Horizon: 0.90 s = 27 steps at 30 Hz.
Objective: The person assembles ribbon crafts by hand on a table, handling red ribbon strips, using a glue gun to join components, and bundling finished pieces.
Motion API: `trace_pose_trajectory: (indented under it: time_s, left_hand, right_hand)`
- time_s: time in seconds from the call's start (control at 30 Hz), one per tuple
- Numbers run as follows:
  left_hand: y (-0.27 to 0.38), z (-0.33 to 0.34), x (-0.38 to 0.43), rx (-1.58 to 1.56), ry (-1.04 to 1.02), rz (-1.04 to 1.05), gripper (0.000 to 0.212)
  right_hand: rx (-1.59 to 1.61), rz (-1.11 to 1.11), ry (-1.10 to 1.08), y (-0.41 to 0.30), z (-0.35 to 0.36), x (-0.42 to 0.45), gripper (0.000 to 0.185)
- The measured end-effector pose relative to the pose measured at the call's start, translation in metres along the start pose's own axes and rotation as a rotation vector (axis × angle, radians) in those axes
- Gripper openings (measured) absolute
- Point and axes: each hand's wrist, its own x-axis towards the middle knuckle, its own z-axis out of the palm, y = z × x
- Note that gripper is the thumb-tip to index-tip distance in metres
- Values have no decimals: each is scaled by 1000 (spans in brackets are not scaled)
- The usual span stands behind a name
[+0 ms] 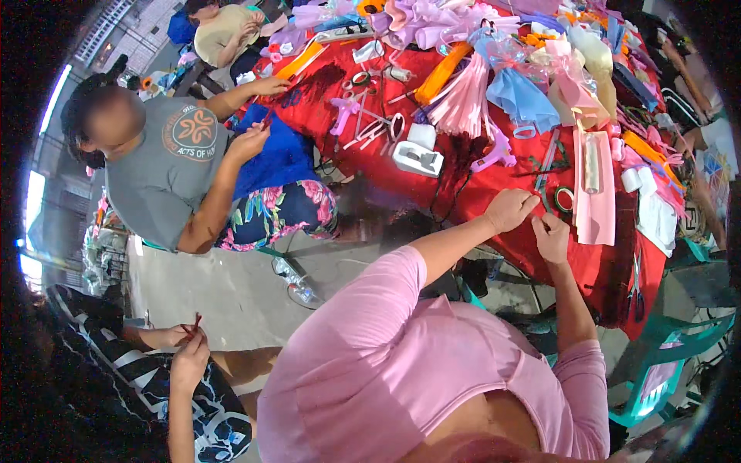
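Note:
Over the near edge of the red-covered table [602,272], my left hand [512,209] and my right hand [551,236] are close together, fingers pinched. A small dark red piece seems to show between the fingertips, too small to name. Just beyond lie a roll of green tape [564,199] and thin greenish strips [547,165]. Right of them a clear roll [591,162] rests on a strip of pink wrapping material [602,223]. A pink glue gun [495,151] and a white tape dispenser [418,159] are further left.
Scissors [637,283] lie near the table's right edge. Wrapped bouquets [521,95] and orange and pink stems crowd the far side. Co-workers [168,150] sit at the left, holding small dark red pieces. A power strip [293,280] is on the floor; a green chair [660,370] stands at the right.

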Motion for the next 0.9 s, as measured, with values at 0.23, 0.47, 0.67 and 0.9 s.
trace_pose_trajectory:
  time_s: [0.23,0.47,0.67,0.9]
  left_hand:
    - [-9,6,1,139,30,-14,38]
    - [-13,8,-2,146,69,-15,21]
    - [-8,2,-13,113,-16,-34,18]
    - [-12,-2,-39,610,-156,416,49]
  right_hand:
    - [46,-20,-65,-5,-3,7,33]
    - [118,136,-61,1,-12,1,33]
    - [262,392,-25,6,-13,-2,36]
    - [-158,150,75,-18,10,6,30]
